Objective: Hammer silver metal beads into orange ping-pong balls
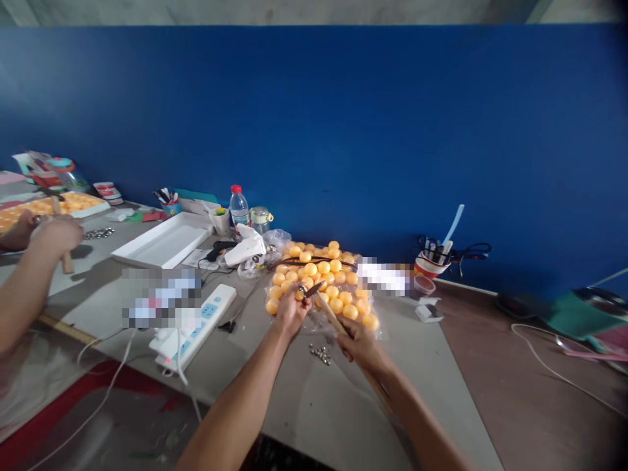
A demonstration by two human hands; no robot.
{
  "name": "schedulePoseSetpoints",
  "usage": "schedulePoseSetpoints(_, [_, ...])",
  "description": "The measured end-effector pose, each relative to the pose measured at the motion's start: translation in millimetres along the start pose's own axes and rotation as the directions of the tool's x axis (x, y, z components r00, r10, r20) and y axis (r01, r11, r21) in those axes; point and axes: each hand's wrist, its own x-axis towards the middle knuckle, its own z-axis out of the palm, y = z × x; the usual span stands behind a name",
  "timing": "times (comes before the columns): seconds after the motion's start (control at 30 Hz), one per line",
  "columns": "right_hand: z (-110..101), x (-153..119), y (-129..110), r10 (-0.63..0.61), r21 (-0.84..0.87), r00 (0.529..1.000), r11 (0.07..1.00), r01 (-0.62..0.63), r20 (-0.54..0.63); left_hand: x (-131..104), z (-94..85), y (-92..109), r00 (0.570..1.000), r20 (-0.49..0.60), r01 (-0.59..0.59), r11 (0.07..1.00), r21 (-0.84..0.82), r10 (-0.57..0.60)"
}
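Note:
My right hand (360, 340) is closed around the long wooden handle of a hammer (332, 315). The hammer's dark, pointed metal head reaches over to my left hand (293, 312). Between the fingertips of that left hand sits a small round shiny piece (301, 292), too small to name surely; the hammer head is right beside it. Just beyond both hands lie many orange balls (335, 305) in clear plastic bags. A little pile of small shiny metal pieces (320, 354) rests on the grey table top (304, 399) below my hands.
To the left are a white power strip (209, 320) with cables, a white tray (164, 242), a red-capped bottle (239, 208) and a jar. A cup of tools (432, 261) stands at right. A co-worker's hand (56, 235) grips another wooden handle at far left. A blue partition (324, 131) rises behind.

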Motion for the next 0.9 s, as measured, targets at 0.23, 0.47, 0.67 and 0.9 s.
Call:
schedulePoseSetpoints(0.23, [-4.2, -6.4, -9.6, -0.051, 0.074, 0.998, 0.996, 0.054, -0.04, 3.6, 0.9, -4.3, 0.999, -0.039, -0.004, 1.0, 0.026, 0.005])
schedulePoseSetpoints(0.47, [-0.4, -3.6, -9.6, -0.003, -0.001, 1.0, 1.0, 0.003, 0.004, 2.9, 2.9, -2.6, 0.997, -0.056, -0.049, 0.999, 0.014, 0.05])
schedulePoseSetpoints(0.67, [-0.6, 0.4, -1.2, 0.024, 0.012, 1.0, 1.0, -0.024, -0.018, 3.1, 1.3, -0.9, 0.996, -0.041, -0.074, 0.997, 0.02, 0.075])
schedulePoseSetpoints(0.9, [-3.8, -4.8, -5.3, -0.034, 0.086, 0.999, 0.996, 0.035, -0.015, 5.8, -0.7, -7.9, 0.997, -0.039, -0.069, 0.995, 0.069, 0.072])
